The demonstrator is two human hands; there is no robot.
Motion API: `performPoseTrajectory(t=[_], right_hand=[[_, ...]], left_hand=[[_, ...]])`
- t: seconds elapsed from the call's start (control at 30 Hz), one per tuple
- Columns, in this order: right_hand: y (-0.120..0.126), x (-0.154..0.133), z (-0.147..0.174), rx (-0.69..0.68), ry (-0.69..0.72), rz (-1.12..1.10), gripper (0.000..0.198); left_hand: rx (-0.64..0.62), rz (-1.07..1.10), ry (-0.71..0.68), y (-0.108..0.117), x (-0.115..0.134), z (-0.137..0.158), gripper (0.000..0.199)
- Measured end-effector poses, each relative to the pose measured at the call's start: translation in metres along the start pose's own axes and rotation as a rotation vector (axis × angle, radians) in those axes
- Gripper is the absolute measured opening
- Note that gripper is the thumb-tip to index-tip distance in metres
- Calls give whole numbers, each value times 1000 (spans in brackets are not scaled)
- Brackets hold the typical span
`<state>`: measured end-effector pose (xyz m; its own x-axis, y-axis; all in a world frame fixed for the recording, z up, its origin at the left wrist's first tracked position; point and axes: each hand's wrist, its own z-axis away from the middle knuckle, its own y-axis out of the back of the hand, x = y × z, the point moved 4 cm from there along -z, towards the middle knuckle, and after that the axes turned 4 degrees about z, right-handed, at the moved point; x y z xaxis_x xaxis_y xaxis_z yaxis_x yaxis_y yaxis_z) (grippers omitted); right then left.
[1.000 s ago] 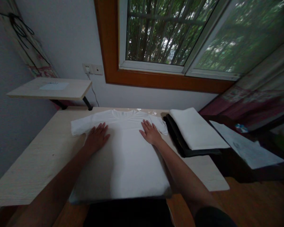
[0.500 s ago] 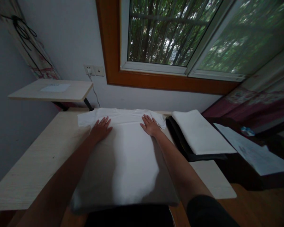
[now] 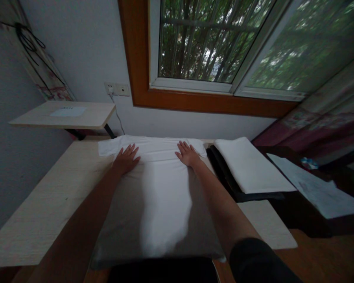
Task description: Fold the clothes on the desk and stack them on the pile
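Observation:
A white T-shirt (image 3: 165, 196) lies spread over the wooden table (image 3: 56, 196), its short sleeves toward the wall and its lower edge reaching the table's front. Flat on the shirt's upper left part rests my left hand (image 3: 126, 159), fingers apart. My right hand (image 3: 188, 154) presses flat on the upper right part, its fingers also spread. Neither hand grips anything. Small creases run across the cloth between and beyond the fingertips. My arms cast shadows on both sides of the shirt.
To the right, a folded white cloth (image 3: 253, 167) lies on dark folded cloth (image 3: 224, 173). Beyond it, paper sheets (image 3: 315, 186) rest on a dark surface. A raised shelf (image 3: 97, 114) with a paper stands at the back left. Wall and window close off the back.
Both hands stay in nearly the same place on the T-shirt. The cloth between the hands shows slightly different creases, and the view has shifted a little.

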<state>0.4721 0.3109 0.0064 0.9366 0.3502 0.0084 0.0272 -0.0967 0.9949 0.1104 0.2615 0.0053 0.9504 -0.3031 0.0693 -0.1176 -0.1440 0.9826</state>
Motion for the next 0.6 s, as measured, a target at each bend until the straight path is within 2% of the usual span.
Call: performPoseTrajectory(t=[0.17, 0.33, 0.47, 0.6], right_hand=[[9, -9, 27, 98, -16, -1, 60], [13, -15, 78, 82, 31, -60, 57], [15, -21, 117, 66, 55, -68, 62], [15, -25, 131, 66, 57, -55, 65]], left_hand=[[-7, -2, 28, 8, 5, 17, 61], [-19, -1, -37, 13, 11, 63, 62], [-38, -8, -67, 14, 20, 101, 63], [-35, 7, -52, 14, 26, 115, 63]])
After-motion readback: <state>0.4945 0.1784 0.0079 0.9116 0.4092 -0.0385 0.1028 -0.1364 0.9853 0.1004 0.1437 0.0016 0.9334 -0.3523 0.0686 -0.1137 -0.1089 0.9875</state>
